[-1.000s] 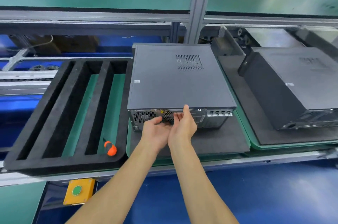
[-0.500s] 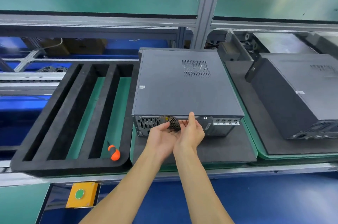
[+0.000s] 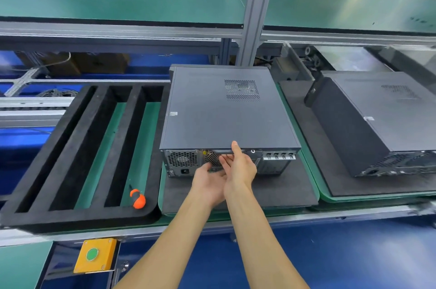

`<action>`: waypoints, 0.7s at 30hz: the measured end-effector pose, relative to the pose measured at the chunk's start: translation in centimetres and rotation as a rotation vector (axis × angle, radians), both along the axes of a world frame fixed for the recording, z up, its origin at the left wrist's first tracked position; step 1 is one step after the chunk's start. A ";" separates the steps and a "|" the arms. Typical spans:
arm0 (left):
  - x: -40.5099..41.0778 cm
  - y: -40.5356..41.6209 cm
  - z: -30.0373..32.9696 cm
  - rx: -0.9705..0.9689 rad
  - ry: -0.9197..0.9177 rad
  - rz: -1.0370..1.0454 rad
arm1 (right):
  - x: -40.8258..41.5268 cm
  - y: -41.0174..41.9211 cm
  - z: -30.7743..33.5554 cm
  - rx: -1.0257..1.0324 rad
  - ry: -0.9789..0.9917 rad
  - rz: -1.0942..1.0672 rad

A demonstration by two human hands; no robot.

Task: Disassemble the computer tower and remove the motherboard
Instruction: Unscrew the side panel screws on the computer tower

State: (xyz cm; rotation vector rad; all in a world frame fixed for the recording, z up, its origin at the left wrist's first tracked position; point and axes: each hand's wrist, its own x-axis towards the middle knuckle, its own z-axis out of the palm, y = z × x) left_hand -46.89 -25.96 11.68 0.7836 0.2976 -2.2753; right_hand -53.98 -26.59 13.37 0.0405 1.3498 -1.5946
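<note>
Here, taking the computer tower (image 3: 226, 112) as landmark: it lies on its side on a black foam pad (image 3: 283, 187) on the surface, side panel up, rear face toward the person. Left of the tower sits a black slotted foam tray (image 3: 77, 159), with an orange-handled screwdriver (image 3: 137, 198) at the tray's near corner closest to the tower. Below that, a yellow box with a green button (image 3: 94, 254) is mounted at the surface's front edge. At the tower's rear face the left hand (image 3: 207, 182) is held palm up, fingers relaxed, grasping nothing. Beside it the right hand (image 3: 239, 168) has straight fingers, thumb touching the panel's rear edge. Right of the tower lies a second tower (image 3: 377, 119) on its own pad.
</note>
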 end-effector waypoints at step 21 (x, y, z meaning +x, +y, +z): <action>-1.8 1.9 -0.2 -0.079 0.184 0.240 | 0.6 3.6 -0.9 -0.071 0.116 0.083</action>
